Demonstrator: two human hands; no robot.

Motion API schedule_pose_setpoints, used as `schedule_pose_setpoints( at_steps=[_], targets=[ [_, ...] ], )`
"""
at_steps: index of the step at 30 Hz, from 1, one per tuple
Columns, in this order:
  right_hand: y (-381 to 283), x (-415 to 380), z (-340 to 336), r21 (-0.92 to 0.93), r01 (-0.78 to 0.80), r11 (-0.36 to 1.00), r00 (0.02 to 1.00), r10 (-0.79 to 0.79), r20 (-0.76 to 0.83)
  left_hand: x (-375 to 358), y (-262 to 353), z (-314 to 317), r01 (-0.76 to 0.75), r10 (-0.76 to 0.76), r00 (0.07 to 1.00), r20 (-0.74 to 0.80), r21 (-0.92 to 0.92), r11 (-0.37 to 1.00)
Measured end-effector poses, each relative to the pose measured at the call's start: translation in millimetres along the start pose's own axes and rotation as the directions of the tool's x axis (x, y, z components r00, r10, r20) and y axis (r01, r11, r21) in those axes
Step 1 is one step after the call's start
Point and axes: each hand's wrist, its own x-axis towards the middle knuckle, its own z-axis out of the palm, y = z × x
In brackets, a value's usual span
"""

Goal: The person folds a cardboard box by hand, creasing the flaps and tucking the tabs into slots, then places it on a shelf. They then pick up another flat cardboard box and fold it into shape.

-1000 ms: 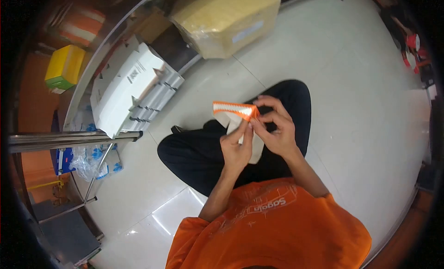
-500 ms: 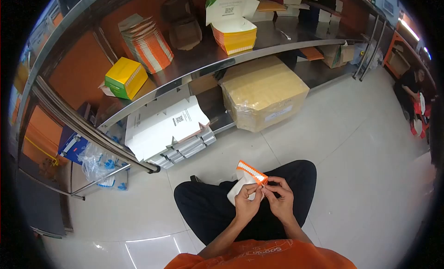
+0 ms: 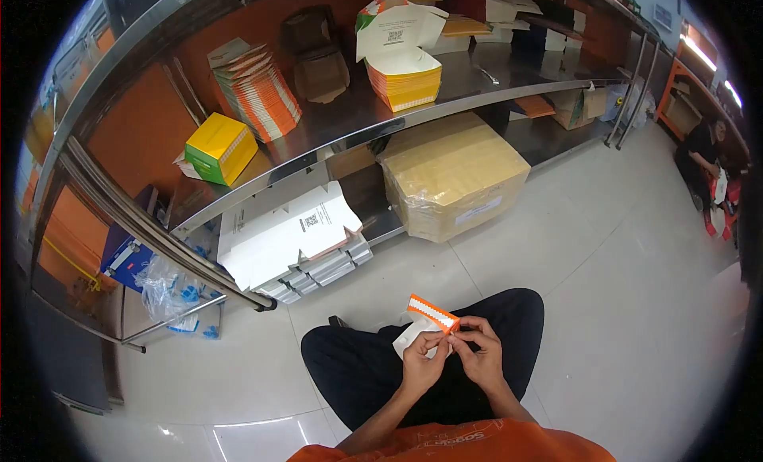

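Above my lap I hold a partly folded cardboard box (image 3: 432, 311), white inside with an orange and white patterned side. My left hand (image 3: 423, 362) pinches its near edge. Opposite it, my right hand (image 3: 478, 351) grips the orange corner, thumb and fingers pressed together. The fingertips of both hands nearly meet at that corner, and they hide the fold there. The white part of the box (image 3: 407, 341) lies behind my left fingers, over my crossed legs in black trousers.
Ahead stands a metal shelf (image 3: 318, 140) with nested yellow boxes (image 3: 404, 87), an orange-striped box stack (image 3: 266, 92) and a yellow-green box (image 3: 221, 149). Lower down are white flat box blanks (image 3: 278, 238) and a large taped carton (image 3: 455, 176). Another person (image 3: 699, 161) sits at far right.
The view has tilted slightly, so the shelf and my lap appear lower. Both hands keep their hold on the box at the same corner, with only small finger shifts.
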Motion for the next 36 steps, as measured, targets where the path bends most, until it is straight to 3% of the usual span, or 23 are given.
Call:
schedule_pose_setpoints(
  at_steps=[3, 10, 12, 20, 24, 27, 31, 36],
  targets=[
    [-7.4, 1.9, 1.0, 0.130, -0.131, 0.983, 0.991, 0.134, -0.019, 1.1, 2.4, -3.7, -0.023, 0.022, 0.999, 0.033, 0.029, 0.999],
    [-2.7, 0.4, 3.1, 0.039, -0.094, 0.995, 0.995, 0.094, -0.018, 1.6, 0.1, -2.0, 0.154, -0.159, 0.987, -0.012, -0.168, 0.974],
    [-6.2, -0.6, 2.4, 0.006, -0.124, 0.992, 0.992, 0.124, -0.008, 0.7, 0.2, 1.2, 0.144, -0.149, 0.989, -0.021, -0.167, 0.975],
    [-7.7, -2.0, 0.9, -0.148, 0.030, 0.989, 0.995, -0.043, -0.086, -0.2, -12.7, 4.8, 0.184, -0.184, 0.983, 0.010, -0.155, 0.971],
    [-13.9, -0.7, -2.5, -0.144, -0.024, 0.989, 0.993, 0.007, -0.117, 3.1, -10.8, 12.0, 0.175, -0.177, 0.984, -0.004, -0.108, 0.979],
    [1.1, -4.7, -3.5, -0.113, -0.046, 0.992, 0.992, 0.032, -0.120, 5.3, 14.1, 14.5, 0.276, -0.277, 0.960, -0.032, -0.036, 0.961],
    [-2.9, -2.8, -5.1, -0.162, 0.009, 0.987, 0.993, -0.027, -0.112, 5.7, 15.0, 16.9, 0.282, -0.278, 0.958, -0.069, 0.048, 0.958],
    [0.2, -2.1, -4.1, -0.144, 0.003, 0.990, 0.995, -0.018, -0.103, 5.4, -2.1, 11.2, 0.155, -0.148, 0.987, -0.068, 0.127, 0.980]
  ],
)
